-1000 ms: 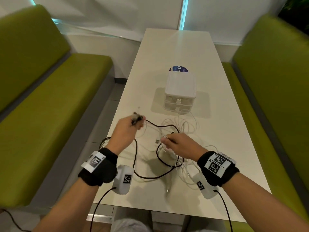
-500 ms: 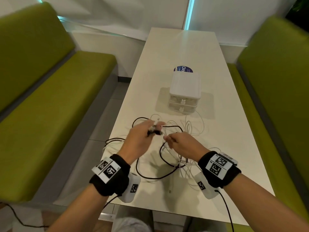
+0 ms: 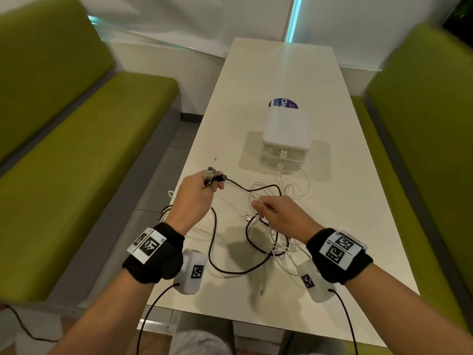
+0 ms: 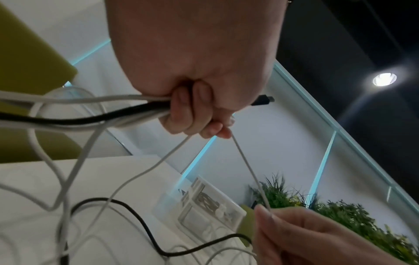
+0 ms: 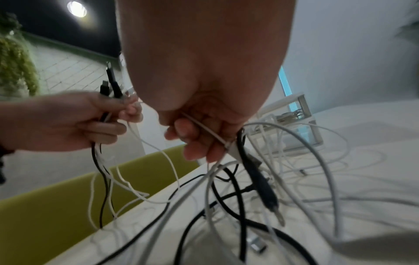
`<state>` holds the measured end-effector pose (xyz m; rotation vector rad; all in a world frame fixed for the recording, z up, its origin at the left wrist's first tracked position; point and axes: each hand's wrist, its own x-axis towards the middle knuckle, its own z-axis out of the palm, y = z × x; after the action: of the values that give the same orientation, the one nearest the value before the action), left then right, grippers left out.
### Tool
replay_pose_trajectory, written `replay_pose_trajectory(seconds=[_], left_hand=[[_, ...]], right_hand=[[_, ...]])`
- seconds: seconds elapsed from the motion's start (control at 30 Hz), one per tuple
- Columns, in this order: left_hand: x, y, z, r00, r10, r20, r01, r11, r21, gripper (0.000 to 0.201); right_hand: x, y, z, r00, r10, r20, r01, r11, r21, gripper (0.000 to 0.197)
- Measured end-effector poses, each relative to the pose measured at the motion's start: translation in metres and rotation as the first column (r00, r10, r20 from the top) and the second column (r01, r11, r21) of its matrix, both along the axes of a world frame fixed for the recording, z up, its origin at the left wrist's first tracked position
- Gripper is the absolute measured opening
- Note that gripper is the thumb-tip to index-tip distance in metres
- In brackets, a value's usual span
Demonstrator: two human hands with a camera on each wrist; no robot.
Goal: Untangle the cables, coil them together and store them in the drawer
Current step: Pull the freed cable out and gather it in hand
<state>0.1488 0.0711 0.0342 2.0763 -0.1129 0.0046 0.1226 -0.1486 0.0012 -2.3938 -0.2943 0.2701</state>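
Observation:
A tangle of white cables [image 3: 286, 190] and a black cable [image 3: 230, 270] lies on the near part of the white table [image 3: 281, 73]. My left hand [image 3: 197, 193] grips a bundle of cable ends, with a black plug [image 3: 221, 178] and white plugs sticking out past the fingers [image 4: 188, 114]. A thin white cable [image 4: 249, 172] runs taut from it to my right hand [image 3: 279, 213], which pinches that cable [image 5: 204, 127]. The small white drawer unit [image 3: 286, 139] stands further back on the table, its drawers closed.
Green upholstered benches [image 3: 76, 155] flank the table on both sides [image 3: 422, 149]. A round blue sticker [image 3: 282, 103] lies behind the drawer unit. A loose white plug [image 3: 261, 290] rests near the table's front edge. Some cable loops hang over the left edge.
My left hand came in to meet the right hand, then drew back up and left with the cable ends. A white cable is now stretched between the two hands.

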Motion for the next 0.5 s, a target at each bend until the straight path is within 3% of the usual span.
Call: replay_pose_trajectory(seconds=[0.17,0.33,0.5], left_hand=[[0.002,0.008,-0.011,0.997,0.056,-0.049,-0.059,0.997,-0.052,0.04],[0.006,0.023,-0.016,0.996,0.02,-0.084,-0.024,0.999,-0.047,0.02],[0.008,0.048,-0.026,0.99,-0.023,-0.136,0.035,0.996,0.088,0.024]], right_hand=[[0.008,0.008,0.0,0.996,0.024,-0.091,-0.032,0.995,-0.092,0.034],[0.012,0.012,0.003,0.944,0.033,-0.33,-0.015,0.998,0.055,0.042],[0.022,0.036,0.012,0.962,-0.036,-0.269,0.067,0.992,0.104,0.037]])
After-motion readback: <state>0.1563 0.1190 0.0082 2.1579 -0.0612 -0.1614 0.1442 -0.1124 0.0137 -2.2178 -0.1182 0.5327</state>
